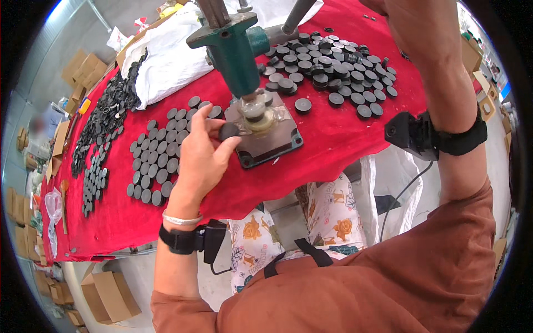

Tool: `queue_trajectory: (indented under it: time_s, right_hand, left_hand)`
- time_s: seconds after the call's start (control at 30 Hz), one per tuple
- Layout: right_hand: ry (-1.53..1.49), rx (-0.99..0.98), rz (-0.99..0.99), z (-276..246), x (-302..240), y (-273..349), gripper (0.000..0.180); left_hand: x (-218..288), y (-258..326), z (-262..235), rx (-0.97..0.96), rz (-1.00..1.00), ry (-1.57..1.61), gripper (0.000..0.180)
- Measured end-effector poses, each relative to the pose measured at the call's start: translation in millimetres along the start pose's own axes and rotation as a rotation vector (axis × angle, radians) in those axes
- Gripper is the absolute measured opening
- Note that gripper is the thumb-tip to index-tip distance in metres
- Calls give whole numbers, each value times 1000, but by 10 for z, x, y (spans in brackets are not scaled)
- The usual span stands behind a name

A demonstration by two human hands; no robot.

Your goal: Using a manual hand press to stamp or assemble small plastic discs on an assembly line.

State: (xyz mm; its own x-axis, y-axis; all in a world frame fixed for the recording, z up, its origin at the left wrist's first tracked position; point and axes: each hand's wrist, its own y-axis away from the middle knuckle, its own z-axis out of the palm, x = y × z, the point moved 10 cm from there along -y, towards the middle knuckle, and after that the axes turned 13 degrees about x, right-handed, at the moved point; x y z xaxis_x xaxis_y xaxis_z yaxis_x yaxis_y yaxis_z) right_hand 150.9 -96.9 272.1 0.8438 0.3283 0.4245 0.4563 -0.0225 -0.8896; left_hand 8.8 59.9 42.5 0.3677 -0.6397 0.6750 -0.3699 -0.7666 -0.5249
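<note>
My left hand (202,152) pinches a black round cap (229,131) between thumb and fingers, at the left edge of the metal base plate (272,145). Above that plate stands a green hand press (239,61). Its ram comes down on another dark cap (255,115), which sits in a pale round holder (264,123). My right arm (438,61) reaches up to the top edge of the picture. Only a sliver of my right hand (375,4) shows there, with its fingers cut off by the edge. A metal lever (298,15) slants up from the press.
A red cloth (233,194) covers the table. Grey-black caps lie in a pile (333,66) at right and in a flat group (158,150) at left. Farther left are more small black parts (114,111), beside a white sack (166,66). An open carton (110,294) stands on the floor.
</note>
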Motion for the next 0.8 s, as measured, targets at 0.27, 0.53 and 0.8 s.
queue_trajectory:
  time_s: [0.27,0.53,0.8]
  right_hand:
    - [27,5,25,51,75,84,11]
    - [63,-8,45,-260,-267,569,24]
    - [-710,250,573,-261,-669,1294,40]
  left_hand:
    - [113,-262,431,-3,-20,37,74]
    - [-69,-228,500,1,-141,338,81]
    - [-207,-192,413,15,-110,313,88]
